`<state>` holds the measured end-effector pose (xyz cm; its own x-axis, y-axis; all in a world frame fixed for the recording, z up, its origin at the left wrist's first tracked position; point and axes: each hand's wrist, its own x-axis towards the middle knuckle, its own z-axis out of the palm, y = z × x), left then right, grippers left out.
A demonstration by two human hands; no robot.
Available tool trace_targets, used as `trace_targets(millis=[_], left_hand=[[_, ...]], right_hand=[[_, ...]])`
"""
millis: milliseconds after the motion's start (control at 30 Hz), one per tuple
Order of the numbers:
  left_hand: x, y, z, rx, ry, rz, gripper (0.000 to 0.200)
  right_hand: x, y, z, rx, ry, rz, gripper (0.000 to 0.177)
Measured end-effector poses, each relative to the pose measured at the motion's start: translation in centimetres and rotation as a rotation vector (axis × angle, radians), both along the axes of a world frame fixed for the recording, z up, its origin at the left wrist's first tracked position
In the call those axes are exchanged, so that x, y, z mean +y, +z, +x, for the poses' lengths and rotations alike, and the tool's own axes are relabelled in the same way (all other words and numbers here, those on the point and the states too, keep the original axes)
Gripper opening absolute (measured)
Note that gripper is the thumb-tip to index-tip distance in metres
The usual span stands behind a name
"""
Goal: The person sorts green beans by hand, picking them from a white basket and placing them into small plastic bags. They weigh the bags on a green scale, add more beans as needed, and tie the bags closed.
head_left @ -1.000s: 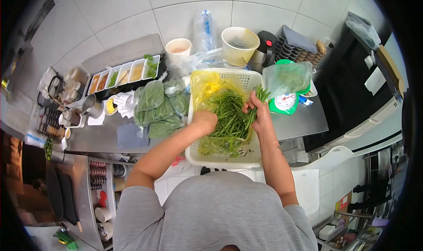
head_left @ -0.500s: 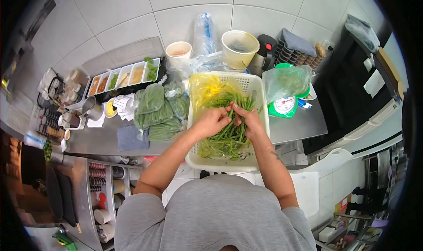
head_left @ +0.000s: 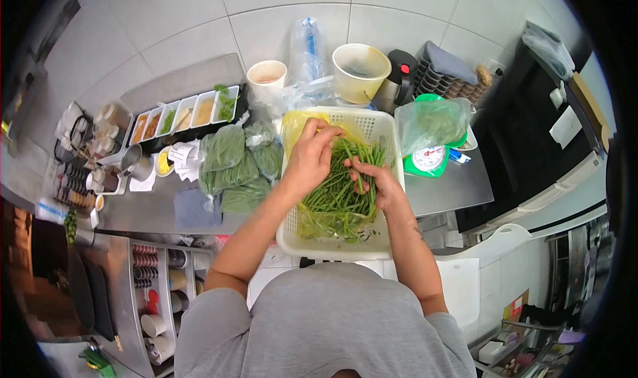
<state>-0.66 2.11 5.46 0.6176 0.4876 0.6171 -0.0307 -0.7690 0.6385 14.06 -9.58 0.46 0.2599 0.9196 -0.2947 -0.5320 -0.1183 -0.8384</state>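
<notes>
Long thin green stalks (head_left: 332,198), which look like green beans, lie heaped in a yellow plastic bag (head_left: 294,127) spread open inside a white perforated basket (head_left: 393,145). My right hand (head_left: 380,184) is closed around a few of the stalks over the heap's right side. Above the heap's upper left, my left hand (head_left: 312,157) is raised with its fingertips pinched together near the stalk ends. Whatever sits between those fingertips is too small to make out.
Filled bags of green vegetables (head_left: 229,169) and a grey cloth (head_left: 198,207) lie left of the basket. On the right stands a green scale (head_left: 425,162) with a plastic bag on top. Tubs (head_left: 362,69), a flask (head_left: 399,79) and a row of ingredient trays (head_left: 185,114) line the back.
My left hand has moved up and away from my right hand, towards the basket's far left. My right hand has shifted slightly down and still holds stalks.
</notes>
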Motion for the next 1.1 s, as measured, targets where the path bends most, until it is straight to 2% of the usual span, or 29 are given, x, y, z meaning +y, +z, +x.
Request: trace_targets(millis=[67,200,300,400,500,567,600,700,733,833,867,967,1067,1100], left_hand=[[1.2,-0.5,-0.1,0.163,-0.054,0.186,0.020],[2.2,-1.8,-0.4,0.378,-0.159,0.510,0.016],[1.7,-2.5,0.2,0.254,-0.203,0.479,0.008],[0.9,-4.7,0.9,0.168,-0.101,0.181,0.003],[-0.3,-6.1,2.3,0.159,-0.057,-0.899,0.007],[0.5,-6.4,2.2,0.209,-0.038,-1.052,0.011],[0.8,-6.5,2.0,0.233,-0.030,-1.131,0.014],[2.0,-7.1,0.1,0.922,0.047,-0.123,0.024],[1.6,-6.7,-0.3,1.158,-0.017,-0.088,0.032],[-1.3,-8.7,-0.7,1.174,0.029,0.005,0.033],[-1.7,-8.7,-0.7,1.127,0.107,-0.093,0.031],[-0.1,-8.5,-1.1,0.974,-0.018,-0.290,0.027],[0.6,-7.0,-2.2,0.669,-0.109,-0.515,0.022],[0.7,-6.2,-2.4,0.655,-0.076,-0.523,0.021]], right_hand=[[-0.2,1.7,-1.0,-0.200,-0.071,-0.038,0.021],[-0.6,1.9,-0.9,-0.264,-0.060,-0.063,0.016],[-0.9,2.0,-0.7,-0.289,-0.010,-0.052,0.016],[-1.1,2.4,-1.2,-0.313,0.023,-0.031,0.014],[-0.9,1.4,-1.6,-0.363,0.098,-0.035,0.012],[-0.7,0.9,-2.3,-0.406,0.119,-0.048,0.012],[-0.5,0.2,-2.6,-0.384,-0.007,0.009,0.012],[-0.4,0.1,-1.2,-0.179,-0.253,-0.141,0.012],[-0.5,0.3,-0.7,-0.245,-0.210,-0.086,0.015],[-0.6,0.8,-1.1,-0.233,-0.135,-0.085,0.017],[-0.5,1.3,-1.6,-0.261,-0.117,-0.081,0.017],[-0.5,-0.1,-1.1,-0.321,-0.155,-0.103,0.016],[-0.5,0.2,-0.2,-0.349,-0.105,-0.137,0.016],[-0.5,0.2,-0.3,-0.358,-0.091,-0.148,0.017]])
